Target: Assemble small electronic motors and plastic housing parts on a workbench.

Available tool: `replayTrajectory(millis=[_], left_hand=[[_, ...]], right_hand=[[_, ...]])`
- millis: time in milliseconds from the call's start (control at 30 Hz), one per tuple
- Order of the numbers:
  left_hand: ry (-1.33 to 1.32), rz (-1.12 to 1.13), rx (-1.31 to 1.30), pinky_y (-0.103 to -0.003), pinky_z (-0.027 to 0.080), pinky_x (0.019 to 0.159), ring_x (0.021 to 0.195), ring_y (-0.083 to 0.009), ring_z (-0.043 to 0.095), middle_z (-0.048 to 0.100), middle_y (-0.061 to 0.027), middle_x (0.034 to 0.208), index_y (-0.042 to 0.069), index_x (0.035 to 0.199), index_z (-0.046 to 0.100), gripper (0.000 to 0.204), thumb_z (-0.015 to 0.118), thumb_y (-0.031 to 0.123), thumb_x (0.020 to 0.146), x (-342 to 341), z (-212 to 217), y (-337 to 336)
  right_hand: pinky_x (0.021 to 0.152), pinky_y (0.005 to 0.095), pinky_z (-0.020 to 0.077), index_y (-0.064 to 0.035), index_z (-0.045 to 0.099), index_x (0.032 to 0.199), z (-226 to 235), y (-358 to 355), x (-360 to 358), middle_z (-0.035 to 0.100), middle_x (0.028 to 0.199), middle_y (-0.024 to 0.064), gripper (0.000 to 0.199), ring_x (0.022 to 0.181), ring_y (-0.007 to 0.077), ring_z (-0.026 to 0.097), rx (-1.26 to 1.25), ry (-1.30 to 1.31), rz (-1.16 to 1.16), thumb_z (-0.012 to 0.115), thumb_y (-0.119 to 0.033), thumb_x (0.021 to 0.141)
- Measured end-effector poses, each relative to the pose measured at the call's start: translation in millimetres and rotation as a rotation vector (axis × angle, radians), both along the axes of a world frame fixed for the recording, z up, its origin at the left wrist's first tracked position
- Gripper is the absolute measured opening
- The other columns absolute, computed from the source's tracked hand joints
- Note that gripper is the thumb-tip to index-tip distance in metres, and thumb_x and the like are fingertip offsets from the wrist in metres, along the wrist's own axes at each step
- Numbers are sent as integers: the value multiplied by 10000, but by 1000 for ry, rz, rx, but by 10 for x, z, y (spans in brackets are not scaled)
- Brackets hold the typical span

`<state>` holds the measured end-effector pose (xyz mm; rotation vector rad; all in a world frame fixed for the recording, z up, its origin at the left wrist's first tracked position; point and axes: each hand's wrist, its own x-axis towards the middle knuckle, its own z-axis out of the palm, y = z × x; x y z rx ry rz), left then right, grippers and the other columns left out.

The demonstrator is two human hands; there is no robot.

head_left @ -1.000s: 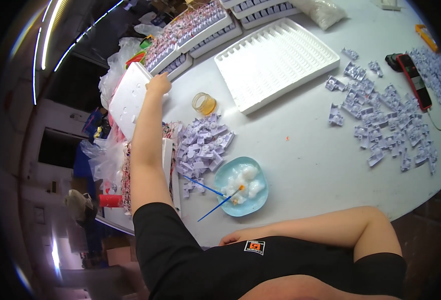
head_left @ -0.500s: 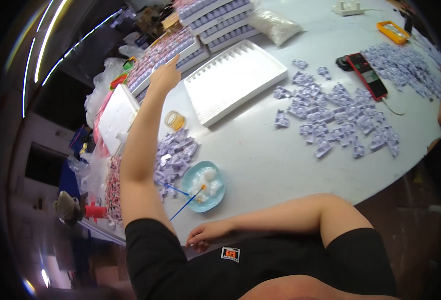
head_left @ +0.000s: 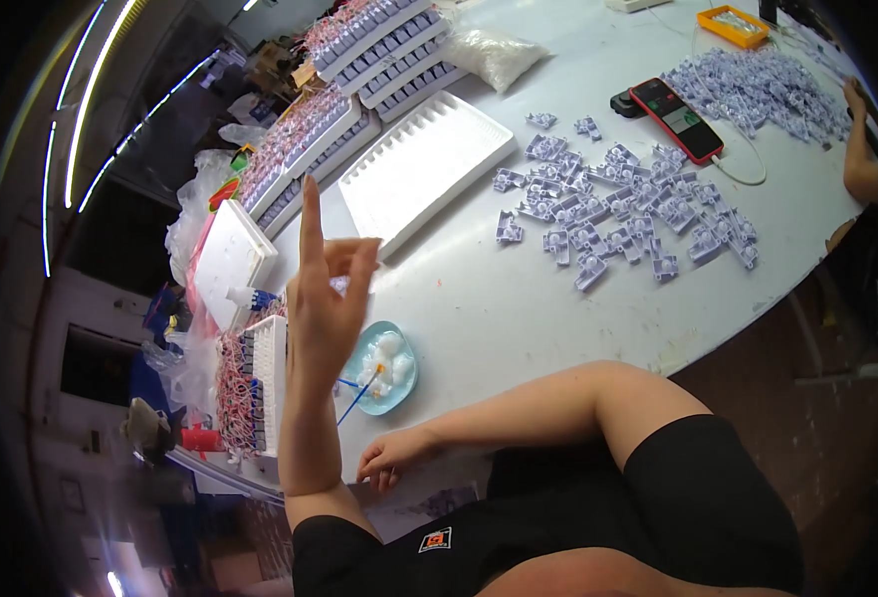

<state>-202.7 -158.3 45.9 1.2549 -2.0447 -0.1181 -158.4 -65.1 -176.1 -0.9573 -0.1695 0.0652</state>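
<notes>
At frame centre-left, left hand (head_left: 325,289): raised empty, index finger extended, remaining fingers loosely curled, above round pale-blue dish (head_left: 387,366).
Lower centre, right hand (head_left: 389,460): rested at white table's (head_left: 479,308) edge, fingers curled, nothing gripped.

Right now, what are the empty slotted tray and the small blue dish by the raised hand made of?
Slotted tray: looks like thin moulded white plastic or foam, matte, with pressed rows of slots; which one I cannot tell. Blue dish: probably smooth plastic, pale blue with a slight sheen, holding white cotton-like balls. The left hand hangs above it, holding nothing.
</notes>
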Motion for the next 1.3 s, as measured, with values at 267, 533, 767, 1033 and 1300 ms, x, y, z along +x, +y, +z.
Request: replayTrajectory(millis=[267, 533, 767, 1033, 1300], left_hand=[[166, -19, 126, -252, 482, 548, 553, -117, 595, 629, -48, 647, 48, 1509, 166, 755, 617, 76, 904, -193, -412, 210], [-104, -88, 568, -265, 442, 546, 514, -128, 550, 591, -58, 604, 115, 1431, 400, 618, 659, 78, 872, -43, -907, 388], [57, -269, 757, -300, 471, 611, 629, -171, 605, 626, -77, 693, 130, 1354, 500, 481, 636, 116, 892, -14, -1063, 493], [35, -315, 368, -392, 496, 645, 708, -270, 646, 651, -119, 780, 116, 1315, 515, 428, 607, 213, 909, 217, -1033, 1022], [26, -64, 245, -411, 527, 694, 765, -313, 673, 688, -151, 801, 80, 1126, 629, 303, 619, 211, 853, 278, -904, 261]], right_hand=[[774, 290, 537, -19, 587, 1158, 1, -38, -58, 632, 970, 76, 295, 837, 139, 636, -7, 45, 7, 514, -240, 976], [924, 337, 480, 28, 603, 1132, -297, -61, -9, 640, 1065, 133, 247, 1010, 200, 607, -204, -226, 22, 557, -85, 917], [946, 392, 453, 27, 606, 1170, 91, -15, -253, 642, 1127, 159, 383, 1057, 237, 612, -859, -217, 29, 650, -174, 847], [985, 443, 420, 17, 530, 1222, 2357, 117, -2029, 574, 1175, 216, 481, 1087, 346, 576, -1220, -316, -931, 501, -350, 913], [1115, 580, 265, 0, 352, 1393, 2712, 324, -2823, 401, 1369, 292, 758, 1275, 425, 407, -304, -1124, -1319, 502, -538, 880]])
